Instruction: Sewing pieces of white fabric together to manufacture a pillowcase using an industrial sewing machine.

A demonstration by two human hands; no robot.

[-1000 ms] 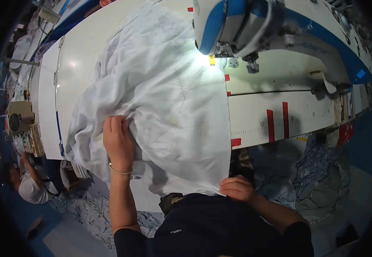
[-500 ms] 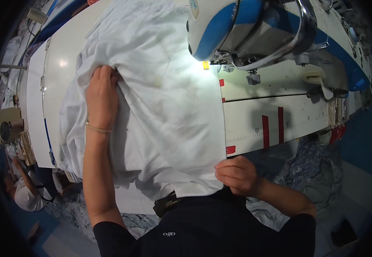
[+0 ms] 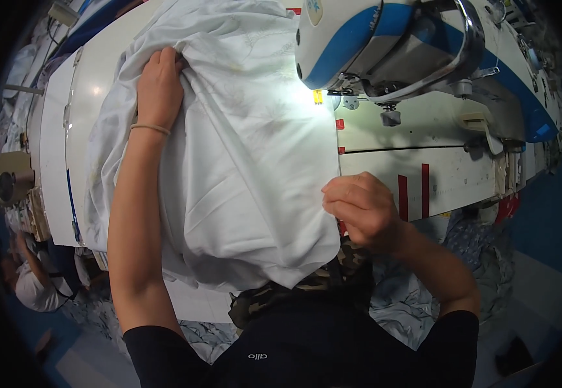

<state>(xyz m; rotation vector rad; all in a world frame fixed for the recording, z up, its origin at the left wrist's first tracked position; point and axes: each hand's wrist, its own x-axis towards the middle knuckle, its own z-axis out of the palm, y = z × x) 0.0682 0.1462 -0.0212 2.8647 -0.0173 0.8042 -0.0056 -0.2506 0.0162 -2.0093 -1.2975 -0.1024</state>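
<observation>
A large piece of white fabric [image 3: 248, 161] lies over the sewing table and hangs down at the near edge against my body. Its right edge runs beneath the lit head of a blue and white sewing machine [image 3: 352, 45]. My left hand [image 3: 161, 87] grips a raised fold of the fabric on the far left, its fingertips partly hidden in the cloth. At the fabric's right edge, nearer me, my right hand [image 3: 361, 208] pinches the cloth between thumb and fingers.
The white table [image 3: 371, 171] carries red tape strips [image 3: 425, 191] right of the fabric. Below the table lie heaps of patterned grey fabric [image 3: 468, 252]. Another person [image 3: 38, 284] is at the lower left. A beige device [image 3: 14, 178] stands at the left edge.
Both hands have moved away from me, carrying the white fabric forward along the table. More of the camouflage clothing at my lap now shows below the cloth.
</observation>
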